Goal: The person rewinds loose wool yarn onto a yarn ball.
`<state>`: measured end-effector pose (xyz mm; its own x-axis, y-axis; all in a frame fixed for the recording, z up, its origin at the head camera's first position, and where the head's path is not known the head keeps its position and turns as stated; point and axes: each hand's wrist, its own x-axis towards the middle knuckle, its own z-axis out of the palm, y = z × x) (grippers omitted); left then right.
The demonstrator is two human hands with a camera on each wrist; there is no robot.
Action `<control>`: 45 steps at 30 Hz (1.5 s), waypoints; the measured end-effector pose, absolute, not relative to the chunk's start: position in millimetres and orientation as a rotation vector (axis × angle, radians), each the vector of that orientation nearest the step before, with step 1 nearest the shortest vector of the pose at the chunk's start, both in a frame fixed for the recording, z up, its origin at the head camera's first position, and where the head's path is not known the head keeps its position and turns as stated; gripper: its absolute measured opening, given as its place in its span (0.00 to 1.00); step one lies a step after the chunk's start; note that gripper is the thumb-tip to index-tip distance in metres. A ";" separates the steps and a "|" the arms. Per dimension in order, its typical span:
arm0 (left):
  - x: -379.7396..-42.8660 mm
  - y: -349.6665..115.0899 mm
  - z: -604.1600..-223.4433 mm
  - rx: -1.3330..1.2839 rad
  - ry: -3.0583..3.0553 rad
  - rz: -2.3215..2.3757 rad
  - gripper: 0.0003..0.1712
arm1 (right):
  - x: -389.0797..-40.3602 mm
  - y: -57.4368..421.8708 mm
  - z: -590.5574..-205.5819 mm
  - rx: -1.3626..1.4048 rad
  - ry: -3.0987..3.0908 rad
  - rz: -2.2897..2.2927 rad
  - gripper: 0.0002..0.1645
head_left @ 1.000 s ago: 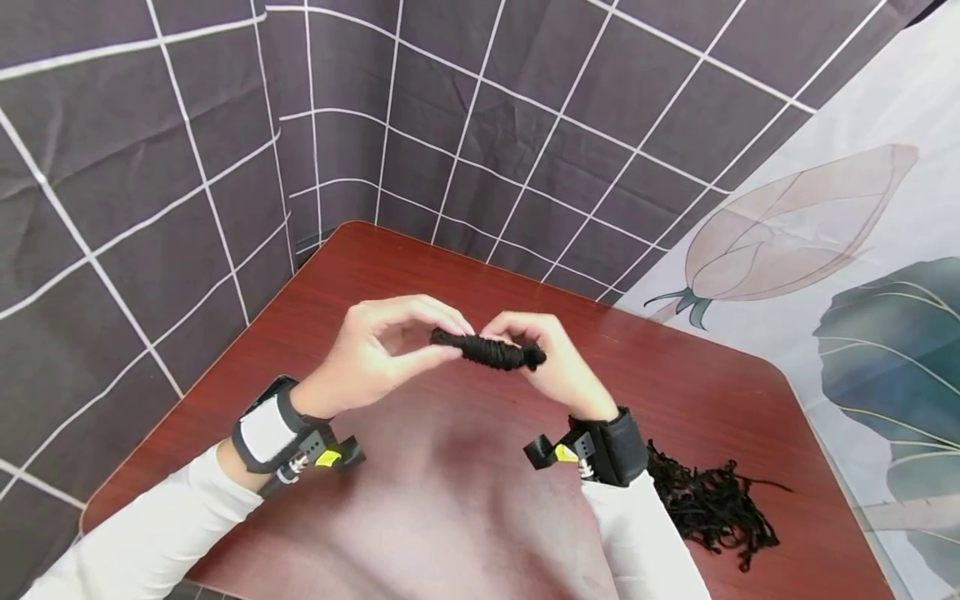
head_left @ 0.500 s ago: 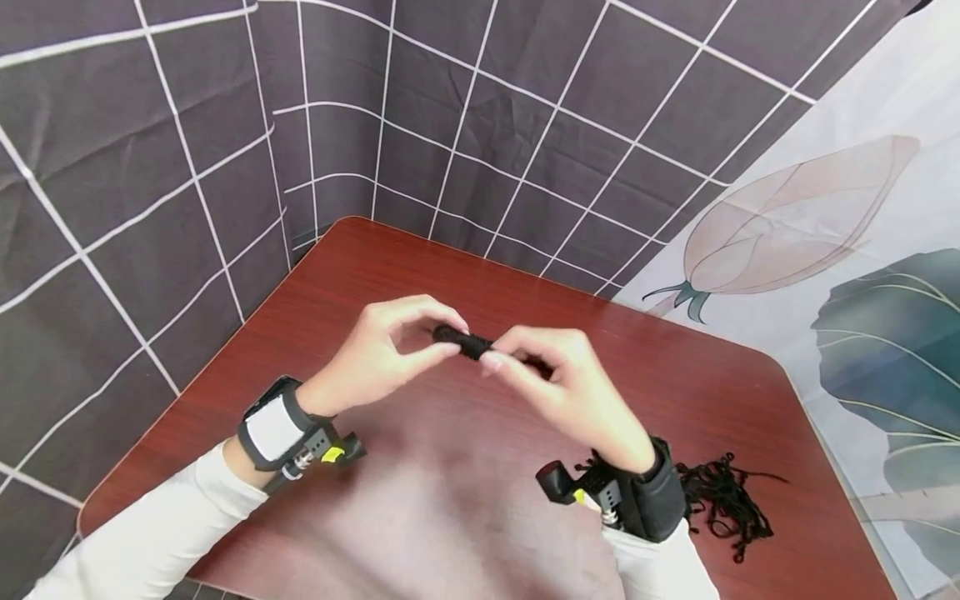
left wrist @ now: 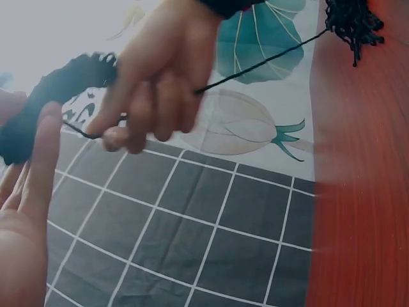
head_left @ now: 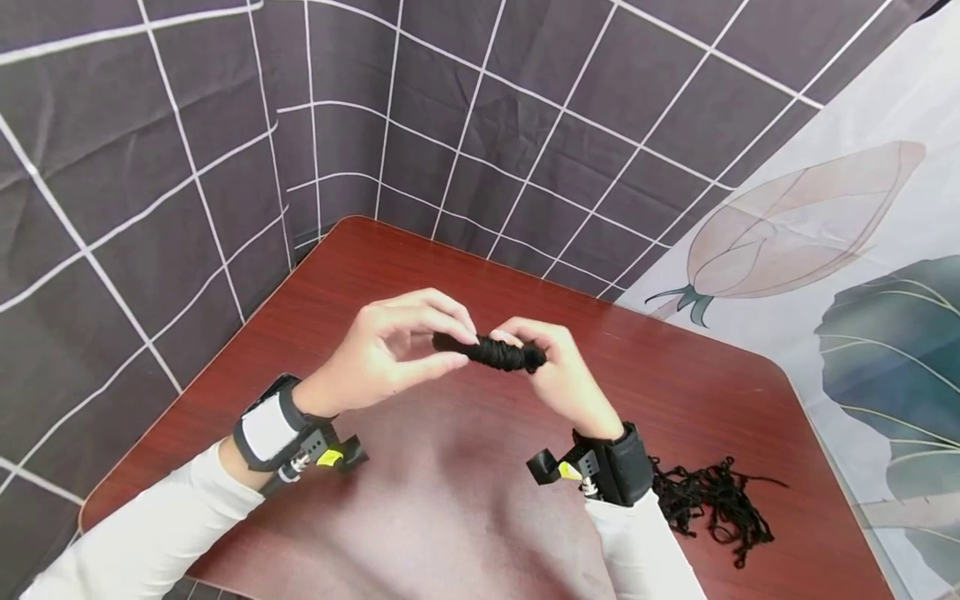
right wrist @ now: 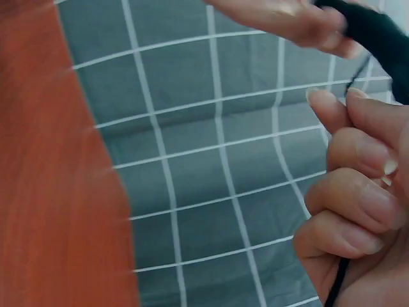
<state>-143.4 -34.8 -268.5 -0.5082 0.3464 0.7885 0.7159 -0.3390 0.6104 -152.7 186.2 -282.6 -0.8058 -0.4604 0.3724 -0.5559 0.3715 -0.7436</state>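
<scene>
A wound bundle of black cord (head_left: 504, 355) is held up over the table. My left hand (head_left: 390, 346) pinches its left end between thumb and fingers. At its right end is my right hand (head_left: 567, 379), fingers curled. In the right wrist view, the right thumb and forefinger (right wrist: 329, 109) pinch a single strand (right wrist: 360, 71) that leads up to the bundle (right wrist: 370, 29). The strand also passes through the curled fingers and out below. Seen from the left wrist, the cord (left wrist: 268, 61) runs taut from the right hand (left wrist: 163, 89) to a loose heap.
The loose heap of black cord (head_left: 720, 504) lies on the right side of the red-brown table (head_left: 675, 375), beside my right sleeve. A dark gridded curtain (head_left: 465, 117) stands behind and left. A white cloth with a flower print (head_left: 795, 242) hangs at right.
My right hand came over the front of the bundle half a second ago and is now back behind its right end. The left hand stays nearly in place. The heap has shifted slightly.
</scene>
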 end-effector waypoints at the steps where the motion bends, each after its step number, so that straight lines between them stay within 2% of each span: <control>1: -144.3 -34.3 -268.2 -1.338 -1.597 -1.933 0.15 | -150.0 184.8 -286.0 0.955 -2.528 1.427 0.08; 5: -148.2 -33.5 -267.6 -1.154 -1.608 -1.855 0.14 | -133.1 179.4 -287.3 1.050 -2.583 1.329 0.10; 10: -150.2 -34.7 -268.3 -1.037 -1.740 -1.687 0.13 | -115.4 174.2 -260.8 1.125 -2.537 1.117 0.08; 13: -148.6 -35.5 -269.5 -1.114 -1.804 -1.636 0.13 | -114.7 173.4 -240.8 1.137 -2.457 1.071 0.05; 19: -143.4 -36.0 -268.1 -1.446 -1.733 -1.778 0.13 | -127.7 178.1 -221.3 1.119 -2.434 1.165 0.04; 23: -141.8 -34.7 -264.9 -1.506 -1.567 -1.966 0.16 | -133.7 176.3 -228.0 1.038 -2.475 1.410 0.05; 28: -142.7 -31.9 -264.6 -1.295 -1.431 -2.082 0.17 | -133.1 168.9 -263.6 1.009 -2.487 1.636 0.09; 32: -143.5 -30.9 -263.9 -1.076 -1.491 -2.009 0.15 | -127.5 163.6 -284.5 1.065 -2.524 1.502 0.12; 35: -143.4 -31.0 -264.0 -1.012 -1.598 -1.883 0.13 | -120.2 160.1 -277.4 1.081 -2.525 1.303 0.11; 39: -144.1 -32.3 -267.8 -1.070 -1.752 -1.712 0.11 | -118.4 165.7 -258.0 1.047 -2.466 1.133 0.07; 45: -141.4 -32.6 -270.5 -1.350 -1.891 -1.657 0.11 | -129.8 177.0 -232.5 1.016 -2.397 1.156 0.05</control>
